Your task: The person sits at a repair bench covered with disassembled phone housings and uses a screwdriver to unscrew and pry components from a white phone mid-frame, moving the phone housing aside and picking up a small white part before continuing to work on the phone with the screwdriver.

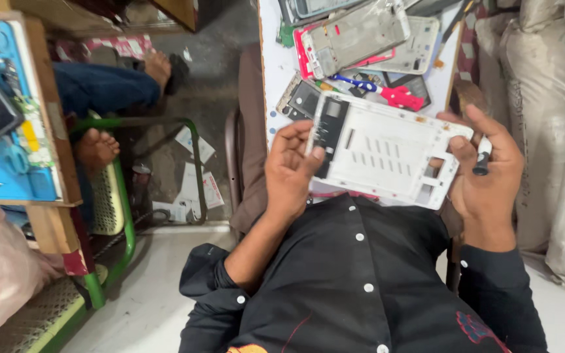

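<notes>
You pinched the white frame [387, 151] in your left hand [290, 171]; your right hand [488, 180] gripped its other end and a small tool [482, 157].

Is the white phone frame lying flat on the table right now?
No: the white phone frame is lifted above the board, gripped by the left hand and the right hand, which also holds a small tool.

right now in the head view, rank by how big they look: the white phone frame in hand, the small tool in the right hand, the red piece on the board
1. white phone frame
2. red piece, farther from the camera, so unsure
3. small tool, looks close in size to the red piece
</notes>
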